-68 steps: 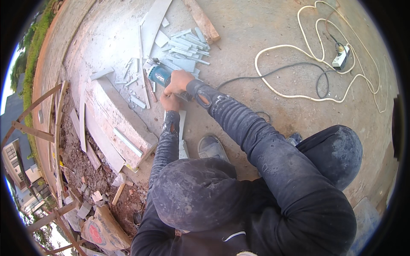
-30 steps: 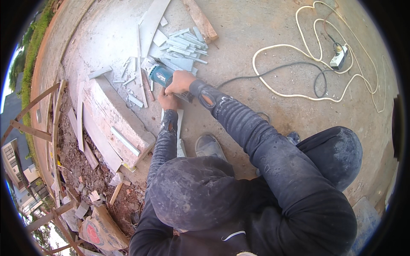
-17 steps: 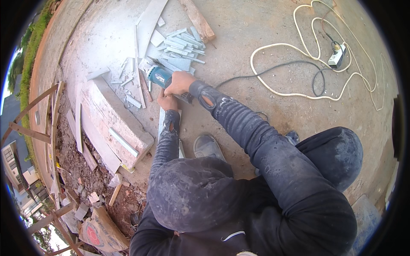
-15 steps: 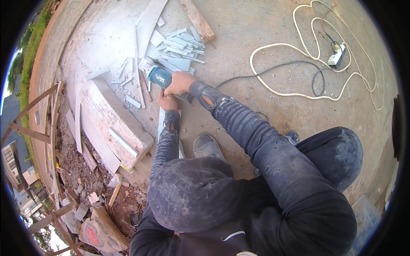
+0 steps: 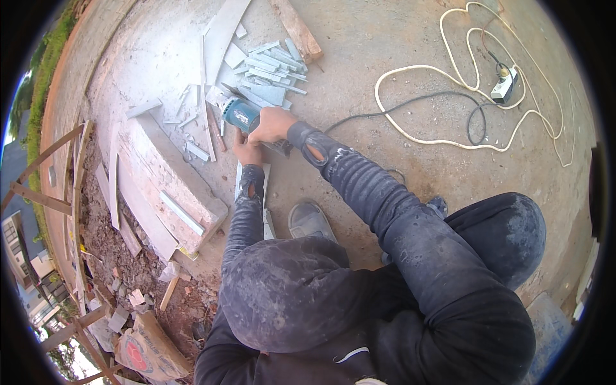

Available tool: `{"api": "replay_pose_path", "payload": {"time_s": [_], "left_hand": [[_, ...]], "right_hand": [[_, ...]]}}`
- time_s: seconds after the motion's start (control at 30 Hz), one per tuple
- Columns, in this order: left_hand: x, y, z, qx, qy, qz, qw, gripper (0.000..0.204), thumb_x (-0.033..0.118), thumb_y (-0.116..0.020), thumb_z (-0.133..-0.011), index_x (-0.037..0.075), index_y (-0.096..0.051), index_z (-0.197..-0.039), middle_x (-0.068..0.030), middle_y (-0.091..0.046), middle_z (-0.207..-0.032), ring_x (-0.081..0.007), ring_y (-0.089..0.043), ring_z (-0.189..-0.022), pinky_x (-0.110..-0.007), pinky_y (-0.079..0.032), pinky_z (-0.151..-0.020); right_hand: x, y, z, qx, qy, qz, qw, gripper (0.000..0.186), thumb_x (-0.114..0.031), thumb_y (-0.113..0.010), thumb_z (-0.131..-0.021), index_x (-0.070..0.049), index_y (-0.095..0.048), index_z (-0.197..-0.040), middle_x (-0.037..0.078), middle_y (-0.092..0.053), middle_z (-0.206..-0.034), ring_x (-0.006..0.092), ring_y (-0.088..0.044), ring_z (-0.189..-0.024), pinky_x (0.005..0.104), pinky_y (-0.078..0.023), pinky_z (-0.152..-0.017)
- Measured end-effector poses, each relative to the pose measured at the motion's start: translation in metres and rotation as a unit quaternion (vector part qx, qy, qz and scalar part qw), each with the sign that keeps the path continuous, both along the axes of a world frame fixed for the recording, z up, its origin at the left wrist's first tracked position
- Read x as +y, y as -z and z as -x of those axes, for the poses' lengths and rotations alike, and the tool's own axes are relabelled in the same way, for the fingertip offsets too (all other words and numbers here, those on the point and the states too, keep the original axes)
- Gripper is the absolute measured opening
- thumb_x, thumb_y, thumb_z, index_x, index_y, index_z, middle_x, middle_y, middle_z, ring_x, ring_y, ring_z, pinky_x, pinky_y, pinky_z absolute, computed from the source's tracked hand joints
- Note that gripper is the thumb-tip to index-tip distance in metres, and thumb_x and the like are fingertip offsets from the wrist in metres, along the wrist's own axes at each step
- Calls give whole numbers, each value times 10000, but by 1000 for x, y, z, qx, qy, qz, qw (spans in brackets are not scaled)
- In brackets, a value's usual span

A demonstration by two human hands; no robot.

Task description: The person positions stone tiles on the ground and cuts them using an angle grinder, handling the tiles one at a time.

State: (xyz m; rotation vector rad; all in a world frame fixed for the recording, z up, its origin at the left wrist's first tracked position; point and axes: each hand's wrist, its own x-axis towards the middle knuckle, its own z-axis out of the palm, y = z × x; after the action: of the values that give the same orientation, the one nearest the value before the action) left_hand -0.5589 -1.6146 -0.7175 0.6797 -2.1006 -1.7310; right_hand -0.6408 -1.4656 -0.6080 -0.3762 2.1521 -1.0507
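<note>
My right hand (image 5: pixel 274 124) is wrapped round the rear of a teal angle grinder (image 5: pixel 241 115), whose silver head points up and left. Just below the grinder's body, my left hand (image 5: pixel 248 150) has its fingers curled; what they grip is hidden. Pale strips, like cut tile, lie beneath my left forearm, one strip (image 5: pixel 266 206) showing beside the sleeve. Beyond the grinder lies a heap of narrow pale cut pieces (image 5: pixel 273 67) on the dusty concrete. A dark cord (image 5: pixel 366 115) runs from the grinder to the right.
A concrete block (image 5: pixel 173 176) with a pale strip on it stands at left. Further right are a cream extension cable (image 5: pixel 410 135) and a white socket box (image 5: pixel 504 86). A wooden plank (image 5: pixel 296 29) lies at the far side. Rubble and a paper sack (image 5: pixel 153 346) fill the lower left.
My left hand has shifted slightly left and down, and more of the pale strips shows beside its forearm. The grinder and my right hand stay almost in place.
</note>
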Motion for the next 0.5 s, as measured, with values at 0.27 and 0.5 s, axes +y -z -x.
{"api": "replay_pose_path", "payload": {"time_s": [0.27,0.5], "left_hand": [[-9,-17,-1,-91,64,-51,993,573,-14,-566,-855,-22,-424,-1410,-69,-663,-931,-127,-623,-717,-259,-506,-588],[-3,-23,1,-83,61,-94,990,490,-2,-568,-876,-1,-483,-1358,-65,-662,-936,-120,-624,-702,-251,-504,-551]], "right_hand": [[2,3,-3,4,6,6,1000,627,-365,-743,-540,109,-683,-945,299,-680,-944,376,-690,-905,382,-551,-797],[5,8,-4,13,11,2,1000,596,-348,-738,-536,99,-687,-927,291,-684,-914,366,-697,-869,370,-555,-772]]}}
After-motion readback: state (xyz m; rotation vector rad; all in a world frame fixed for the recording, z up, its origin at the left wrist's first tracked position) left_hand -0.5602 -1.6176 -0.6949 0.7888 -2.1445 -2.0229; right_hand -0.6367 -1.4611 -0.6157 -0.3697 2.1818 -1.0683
